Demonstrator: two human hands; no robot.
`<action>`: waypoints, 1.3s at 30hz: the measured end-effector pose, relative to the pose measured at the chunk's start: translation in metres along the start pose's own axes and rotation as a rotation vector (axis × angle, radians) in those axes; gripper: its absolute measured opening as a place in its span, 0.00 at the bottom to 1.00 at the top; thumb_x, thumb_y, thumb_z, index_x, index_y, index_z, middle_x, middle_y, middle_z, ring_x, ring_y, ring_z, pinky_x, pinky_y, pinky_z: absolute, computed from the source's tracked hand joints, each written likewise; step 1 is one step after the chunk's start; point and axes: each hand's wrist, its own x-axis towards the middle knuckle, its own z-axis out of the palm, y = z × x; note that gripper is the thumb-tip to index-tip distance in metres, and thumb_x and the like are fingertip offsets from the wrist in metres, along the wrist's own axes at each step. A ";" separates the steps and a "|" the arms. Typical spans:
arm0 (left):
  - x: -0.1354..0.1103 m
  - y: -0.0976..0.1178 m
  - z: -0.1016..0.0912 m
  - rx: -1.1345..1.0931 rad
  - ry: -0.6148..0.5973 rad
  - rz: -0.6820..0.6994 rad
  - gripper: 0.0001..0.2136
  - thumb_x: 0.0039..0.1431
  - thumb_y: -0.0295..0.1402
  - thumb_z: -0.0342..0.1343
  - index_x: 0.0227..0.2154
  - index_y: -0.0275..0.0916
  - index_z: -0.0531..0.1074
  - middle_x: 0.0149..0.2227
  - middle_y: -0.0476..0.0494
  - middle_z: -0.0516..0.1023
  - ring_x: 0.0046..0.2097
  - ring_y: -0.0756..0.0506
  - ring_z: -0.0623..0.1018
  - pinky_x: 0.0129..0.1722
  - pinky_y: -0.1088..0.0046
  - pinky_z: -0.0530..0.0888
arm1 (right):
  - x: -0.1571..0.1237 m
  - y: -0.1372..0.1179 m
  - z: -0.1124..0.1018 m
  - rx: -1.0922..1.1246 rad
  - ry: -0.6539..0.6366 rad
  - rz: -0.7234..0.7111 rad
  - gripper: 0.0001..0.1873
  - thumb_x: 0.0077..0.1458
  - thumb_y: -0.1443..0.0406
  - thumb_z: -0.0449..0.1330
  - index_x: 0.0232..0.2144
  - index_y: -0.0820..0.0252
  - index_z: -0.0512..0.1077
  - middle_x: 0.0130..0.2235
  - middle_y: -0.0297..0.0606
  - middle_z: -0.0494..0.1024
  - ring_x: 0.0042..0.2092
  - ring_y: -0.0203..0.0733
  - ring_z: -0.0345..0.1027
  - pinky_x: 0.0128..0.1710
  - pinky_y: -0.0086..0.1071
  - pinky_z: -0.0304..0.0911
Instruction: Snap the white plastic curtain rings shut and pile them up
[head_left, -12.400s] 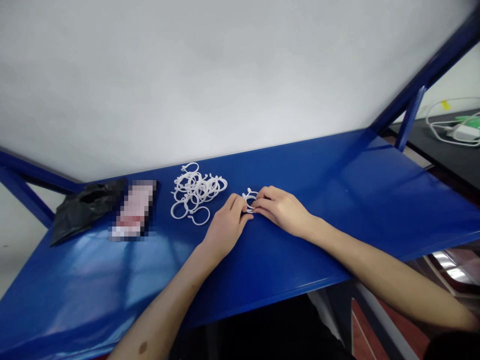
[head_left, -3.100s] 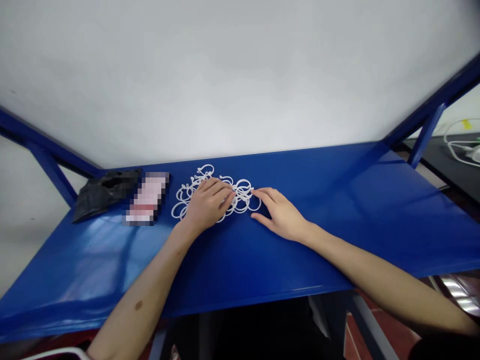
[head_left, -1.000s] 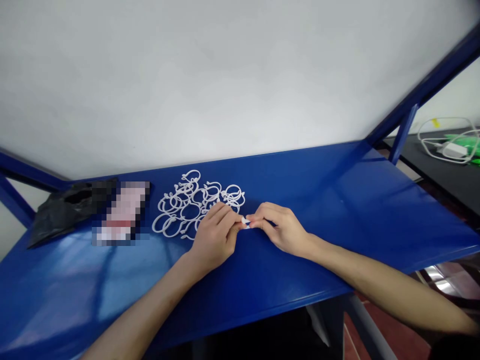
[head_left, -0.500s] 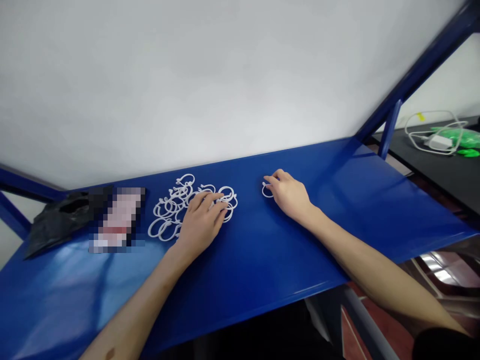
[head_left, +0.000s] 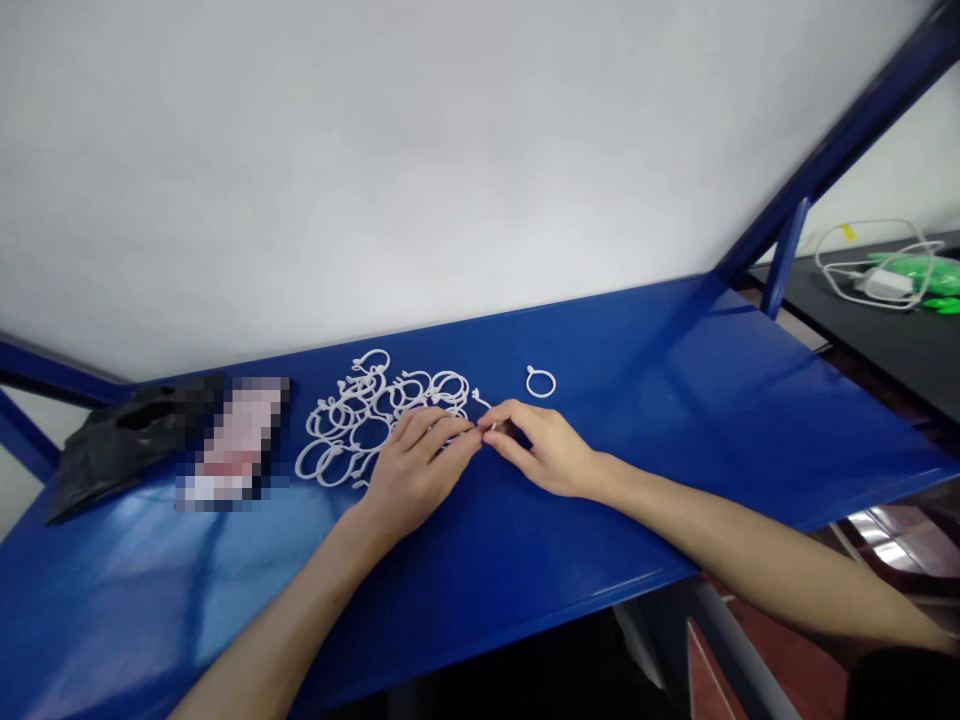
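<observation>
One ring [head_left: 541, 383] now sits alone right of the pile [head_left: 370, 384], so it looks done, and the right hand [head_left: 551, 447] is back, fingers pinching another ring [head_left: 482, 400] by the left hand [head_left: 420, 463], whose grip I cannot tell.

Your left forearm [head_left: 300, 595] runs up from bottom left, bare; your right forearm [head_left: 720, 535] reaches in from lower right, also bare, stretched longer across the view. Left wrist [head_left: 364, 520] about straight. Left hand [head_left: 418, 462]: back up, fingers together and bent lightly, pointing right. Right hand [head_left: 551, 450]: thumb side toward you, fingers curved, index and thumb bent toward each other in a pinch, pointing left. Your two sets of fingertips meet or nearly meet mid-view; exact contact unclear.
</observation>
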 end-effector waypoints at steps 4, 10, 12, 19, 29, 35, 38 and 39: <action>0.001 0.004 -0.001 -0.023 0.042 -0.043 0.10 0.60 0.26 0.61 0.44 0.41 0.72 0.42 0.42 0.80 0.43 0.44 0.77 0.45 0.64 0.74 | 0.001 0.007 0.002 0.013 0.121 -0.019 0.07 0.69 0.63 0.54 0.47 0.58 0.67 0.40 0.38 0.78 0.40 0.38 0.76 0.41 0.34 0.73; -0.002 0.000 0.004 -0.049 0.052 -0.328 0.04 0.66 0.30 0.56 0.42 0.39 0.71 0.38 0.45 0.80 0.40 0.45 0.77 0.42 0.66 0.71 | 0.000 0.014 0.005 0.029 0.149 -0.010 0.13 0.68 0.63 0.56 0.53 0.57 0.64 0.39 0.38 0.79 0.38 0.38 0.77 0.38 0.33 0.73; -0.002 -0.002 0.007 -0.079 0.018 -0.323 0.02 0.67 0.31 0.54 0.40 0.40 0.71 0.35 0.47 0.80 0.38 0.46 0.77 0.41 0.67 0.70 | 0.000 0.011 0.003 0.018 0.105 -0.035 0.12 0.68 0.64 0.56 0.52 0.57 0.66 0.39 0.37 0.80 0.38 0.38 0.77 0.37 0.31 0.73; -0.004 -0.002 0.012 -0.210 -0.014 -0.283 0.08 0.70 0.31 0.50 0.33 0.40 0.70 0.29 0.49 0.77 0.33 0.48 0.72 0.37 0.70 0.69 | 0.000 0.006 -0.002 0.012 -0.014 -0.112 0.08 0.68 0.65 0.56 0.47 0.58 0.72 0.45 0.41 0.81 0.44 0.39 0.77 0.43 0.34 0.74; -0.003 0.000 0.003 -0.254 0.008 -0.197 0.09 0.66 0.26 0.53 0.30 0.41 0.72 0.27 0.49 0.78 0.34 0.47 0.75 0.37 0.68 0.72 | 0.000 -0.004 -0.011 -0.151 -0.126 -0.306 0.11 0.70 0.68 0.50 0.45 0.61 0.73 0.38 0.42 0.80 0.39 0.40 0.73 0.41 0.35 0.72; -0.003 -0.002 -0.001 -0.216 -0.008 -0.128 0.08 0.63 0.24 0.55 0.29 0.41 0.71 0.28 0.49 0.79 0.36 0.46 0.75 0.39 0.68 0.71 | -0.003 -0.010 -0.011 -0.269 -0.126 -0.345 0.14 0.69 0.72 0.48 0.46 0.62 0.73 0.37 0.43 0.80 0.40 0.41 0.72 0.40 0.35 0.71; -0.004 -0.002 -0.003 -0.200 -0.034 -0.097 0.08 0.63 0.24 0.56 0.29 0.40 0.70 0.28 0.48 0.79 0.37 0.46 0.75 0.39 0.67 0.71 | -0.005 -0.008 -0.009 -0.320 -0.115 -0.386 0.14 0.68 0.74 0.49 0.47 0.63 0.73 0.37 0.42 0.80 0.38 0.41 0.71 0.39 0.35 0.70; -0.004 -0.002 -0.004 -0.191 -0.044 -0.088 0.08 0.63 0.24 0.56 0.28 0.40 0.69 0.28 0.48 0.78 0.37 0.46 0.75 0.39 0.67 0.71 | -0.005 -0.007 -0.008 -0.338 -0.114 -0.396 0.14 0.68 0.74 0.49 0.47 0.63 0.73 0.37 0.42 0.80 0.38 0.41 0.70 0.38 0.34 0.70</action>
